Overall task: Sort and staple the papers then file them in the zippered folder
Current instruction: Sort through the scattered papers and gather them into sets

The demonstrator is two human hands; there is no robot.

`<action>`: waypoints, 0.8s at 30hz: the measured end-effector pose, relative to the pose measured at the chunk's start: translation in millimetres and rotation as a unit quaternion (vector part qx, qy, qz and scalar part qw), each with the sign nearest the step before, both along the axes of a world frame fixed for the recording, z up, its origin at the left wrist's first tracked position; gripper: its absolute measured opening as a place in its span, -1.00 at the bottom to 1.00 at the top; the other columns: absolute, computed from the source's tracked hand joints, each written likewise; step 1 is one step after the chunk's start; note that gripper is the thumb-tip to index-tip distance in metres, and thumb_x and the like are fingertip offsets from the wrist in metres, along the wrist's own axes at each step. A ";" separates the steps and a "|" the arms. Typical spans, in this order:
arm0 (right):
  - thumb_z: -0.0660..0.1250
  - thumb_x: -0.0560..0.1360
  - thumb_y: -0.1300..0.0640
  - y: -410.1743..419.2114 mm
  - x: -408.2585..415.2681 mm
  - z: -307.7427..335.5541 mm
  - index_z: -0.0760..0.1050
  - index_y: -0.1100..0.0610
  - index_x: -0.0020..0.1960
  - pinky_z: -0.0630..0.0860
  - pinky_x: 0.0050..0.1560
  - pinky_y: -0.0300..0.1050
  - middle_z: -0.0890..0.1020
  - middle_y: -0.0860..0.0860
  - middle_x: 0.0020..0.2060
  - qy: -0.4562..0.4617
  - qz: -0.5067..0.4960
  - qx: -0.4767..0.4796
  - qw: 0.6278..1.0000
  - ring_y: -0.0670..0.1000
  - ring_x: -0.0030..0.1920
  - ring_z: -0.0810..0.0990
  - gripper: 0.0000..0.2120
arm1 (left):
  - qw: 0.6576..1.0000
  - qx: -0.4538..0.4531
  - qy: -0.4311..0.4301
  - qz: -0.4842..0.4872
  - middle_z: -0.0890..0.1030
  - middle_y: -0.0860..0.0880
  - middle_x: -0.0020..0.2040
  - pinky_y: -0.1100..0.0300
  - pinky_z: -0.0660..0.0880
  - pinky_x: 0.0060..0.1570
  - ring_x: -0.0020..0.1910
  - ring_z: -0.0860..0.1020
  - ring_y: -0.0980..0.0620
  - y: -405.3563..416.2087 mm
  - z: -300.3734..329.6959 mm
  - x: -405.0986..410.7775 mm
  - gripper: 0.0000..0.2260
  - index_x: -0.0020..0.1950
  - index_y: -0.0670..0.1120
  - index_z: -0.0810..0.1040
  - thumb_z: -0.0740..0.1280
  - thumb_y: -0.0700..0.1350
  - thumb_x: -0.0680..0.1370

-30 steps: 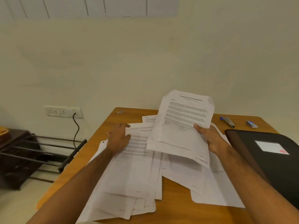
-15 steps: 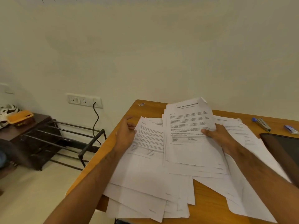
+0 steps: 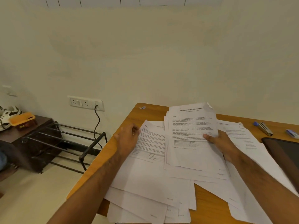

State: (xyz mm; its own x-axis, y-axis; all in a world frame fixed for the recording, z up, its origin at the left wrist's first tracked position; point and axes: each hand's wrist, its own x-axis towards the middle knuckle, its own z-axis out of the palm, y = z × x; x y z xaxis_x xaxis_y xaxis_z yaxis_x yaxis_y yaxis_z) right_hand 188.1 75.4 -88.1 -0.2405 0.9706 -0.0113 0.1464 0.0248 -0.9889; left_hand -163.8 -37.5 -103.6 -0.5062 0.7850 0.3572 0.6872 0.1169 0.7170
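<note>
We're looking down at a wooden table point(image 3: 208, 198) in the lower right of the frame, covered with loose printed papers point(image 3: 150, 180). Our right hand point(image 3: 221, 143) grips a small stack of sheets point(image 3: 192, 139), thumb on top, the top page headed "Sample Internship Documentation". Our left hand point(image 3: 127, 139) pinches the upper edge of another page point(image 3: 152, 143) just left of that stack. At the right edge we see a stapler point(image 3: 264, 128), a small blue box point(image 3: 292, 133) beside it, and the dark zippered folder point(image 3: 284, 151). At centre left, a black metal rack point(image 3: 68, 143) stands under a wall socket point(image 3: 86, 103).
</note>
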 end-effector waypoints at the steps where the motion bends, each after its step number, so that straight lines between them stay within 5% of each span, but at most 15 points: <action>1: 0.45 0.53 0.21 -2.4 1.3 1.5 0.54 0.15 0.36 0.56 0.27 0.16 0.69 0.08 0.18 0.022 -0.005 -0.007 1.000 0.12 0.18 0.67 -0.59 | 0.999 0.001 0.041 0.018 0.59 0.13 -0.08 0.06 0.22 0.20 -0.02 0.50 0.13 -2.4 4.9 2.7 -0.94 -0.06 0.11 0.50 0.34 0.00 0.60; 3: 0.45 0.52 0.22 -5.2 2.1 6.6 0.55 0.14 0.36 0.54 0.28 0.11 0.69 0.06 0.19 0.070 -0.015 -0.031 0.997 0.09 0.20 0.66 -0.59 | 0.998 0.015 0.064 0.008 0.60 0.12 -0.11 0.06 0.34 0.16 -0.11 0.50 0.16 -4.4 16.8 6.1 -0.93 -0.04 0.12 0.46 0.27 0.03 0.63; 6: 0.44 0.53 0.23 -7.8 7.6 24.3 0.55 0.12 0.35 0.54 0.22 0.03 0.69 0.03 0.20 0.125 -0.019 -0.053 0.991 0.04 0.23 0.63 -0.61 | 0.996 0.023 -0.044 -0.076 0.64 0.04 -0.12 -0.01 0.64 -0.14 -0.18 0.63 0.09 -4.1 45.9 17.1 -0.90 -0.07 0.09 0.42 0.25 -0.01 0.65; 10: 0.55 0.34 0.09 -11.2 23.9 58.3 0.59 0.02 0.26 0.66 0.09 0.02 0.71 0.00 0.15 0.186 -0.025 -0.077 0.979 0.07 0.16 0.69 -0.51 | 0.973 0.011 -0.198 -0.120 0.68 -0.05 -0.03 0.00 0.65 -0.02 -0.06 0.68 -0.01 8.8 82.6 39.1 -0.89 0.11 -0.11 0.52 0.31 -0.11 0.62; 14: 0.38 0.58 0.19 -18.8 51.4 95.3 0.58 0.02 0.25 0.68 -0.16 -0.16 0.75 -0.07 0.01 0.210 -0.038 -0.039 0.976 -0.04 0.01 0.73 -0.74 | 0.963 -0.002 -0.248 -0.108 0.66 -0.13 0.03 -0.04 0.61 -0.01 0.01 0.64 -0.11 29.3 86.3 79.7 -0.89 0.06 -0.14 0.52 0.36 -0.15 0.58; 16: 0.46 0.51 0.18 -23.4 67.9 107.4 0.59 0.04 0.23 0.67 -0.13 -0.20 0.75 -0.10 -0.02 0.208 -0.058 -0.018 0.976 -0.05 0.07 0.71 -0.70 | 0.963 -0.003 -0.248 -0.104 0.64 -0.10 0.07 0.14 0.53 -0.15 -0.04 0.61 -0.03 34.9 78.3 108.6 -0.89 0.08 -0.12 0.51 0.36 -0.18 0.57; 20: 0.76 -0.11 -0.13 -30.2 99.1 102.1 0.62 -0.01 0.17 0.65 0.03 -0.08 0.74 -0.07 0.06 0.168 -0.062 -0.001 0.984 -0.01 0.08 0.72 -0.13 | 0.965 -0.018 -0.237 -0.111 0.62 -0.07 0.06 0.34 0.40 -0.35 -0.21 0.55 0.13 33.7 49.0 157.9 -0.77 0.21 -0.12 0.47 0.38 -0.17 0.58; 24: 0.67 0.21 0.02 -41.3 112.2 77.0 0.57 0.04 0.33 0.53 0.32 0.08 0.68 0.00 0.22 0.169 -0.071 -0.007 0.983 0.08 0.27 0.62 -0.28 | 0.948 -0.062 -0.265 -0.163 0.62 -0.15 0.08 0.14 0.61 -0.12 -0.07 0.61 -0.01 29.3 33.9 180.3 -0.65 0.28 -0.12 0.38 0.41 -0.12 0.56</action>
State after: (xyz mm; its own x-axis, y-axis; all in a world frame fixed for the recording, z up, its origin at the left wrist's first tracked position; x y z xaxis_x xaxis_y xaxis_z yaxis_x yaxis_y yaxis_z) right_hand 300.3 34.2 -11.0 -0.0953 0.9949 0.0321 -0.1896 0.0136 -0.9818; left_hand 16.5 -8.2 -69.7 -0.3118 0.9500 0.0154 0.2483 0.0658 0.9664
